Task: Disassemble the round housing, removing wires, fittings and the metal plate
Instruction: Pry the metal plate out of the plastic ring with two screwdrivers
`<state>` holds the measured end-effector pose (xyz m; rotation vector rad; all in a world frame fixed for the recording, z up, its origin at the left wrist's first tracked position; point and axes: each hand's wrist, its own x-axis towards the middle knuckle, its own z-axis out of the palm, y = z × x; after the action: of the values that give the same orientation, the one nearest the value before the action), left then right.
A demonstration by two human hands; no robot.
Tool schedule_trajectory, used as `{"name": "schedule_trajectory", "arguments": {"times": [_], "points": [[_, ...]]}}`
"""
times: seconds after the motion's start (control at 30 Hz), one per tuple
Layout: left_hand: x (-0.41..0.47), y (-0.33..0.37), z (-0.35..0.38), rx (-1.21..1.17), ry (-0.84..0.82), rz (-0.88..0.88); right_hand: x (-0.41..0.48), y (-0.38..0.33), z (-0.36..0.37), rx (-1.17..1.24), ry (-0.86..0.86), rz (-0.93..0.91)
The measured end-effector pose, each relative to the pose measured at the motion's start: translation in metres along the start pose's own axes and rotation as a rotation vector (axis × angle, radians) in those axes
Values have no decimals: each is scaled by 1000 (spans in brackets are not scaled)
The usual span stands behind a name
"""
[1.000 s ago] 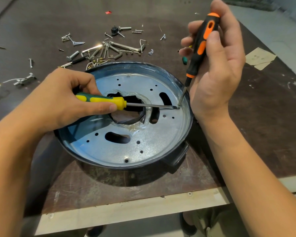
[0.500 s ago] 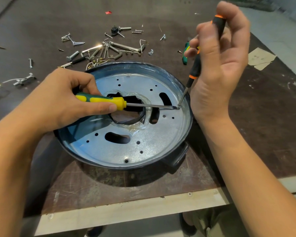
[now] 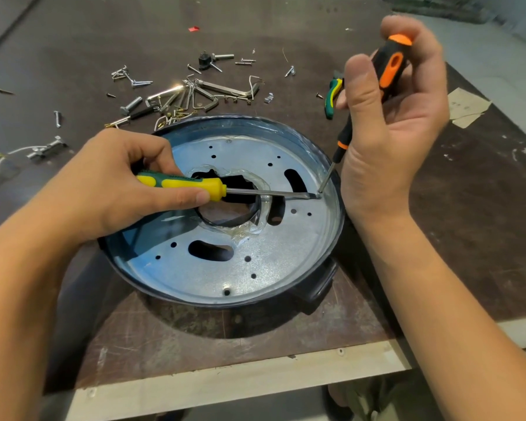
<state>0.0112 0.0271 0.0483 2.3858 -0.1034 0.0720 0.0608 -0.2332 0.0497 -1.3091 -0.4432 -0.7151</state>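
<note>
Brown, scuffed table (image 3: pixel 195 338) carries the round housing (image 3: pixel 316 290) near its front edge, open side up, with the plate (image 3: pixel 286 253) seated inside it. Left hand (image 3: pixel 113 189) grips a yellow screwdriver (image 3: pixel 189 185), fingers and thumb curled round the handle. Its shaft lies almost flat across the plate's centre hole, tip at the plate's right edge. Right hand (image 3: pixel 389 132) pinches an orange screwdriver (image 3: pixel 390 65) high on the handle between thumb and fingers, held steeply, its tip meeting the other tip just inside the housing wall. Beyond the housing lie loose screws (image 3: pixel 134 80), hex keys (image 3: pixel 213 89) and pliers (image 3: pixel 331 97); a wire (image 3: pixel 19 151) lies far left.
</note>
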Motion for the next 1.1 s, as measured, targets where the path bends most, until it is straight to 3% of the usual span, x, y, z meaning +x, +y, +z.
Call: {"name": "schedule_trajectory", "arguments": {"times": [0.73, 0.93, 1.1], "points": [[-1, 3, -1, -11, -18, -23, -1, 2, -4, 130, 3, 102], [-1, 2, -2, -11, -21, -17, 1, 4, -2, 43, -3, 2], [-1, 2, -2, -9, -15, -8, 0, 5, -4, 101, -4, 47]]}}
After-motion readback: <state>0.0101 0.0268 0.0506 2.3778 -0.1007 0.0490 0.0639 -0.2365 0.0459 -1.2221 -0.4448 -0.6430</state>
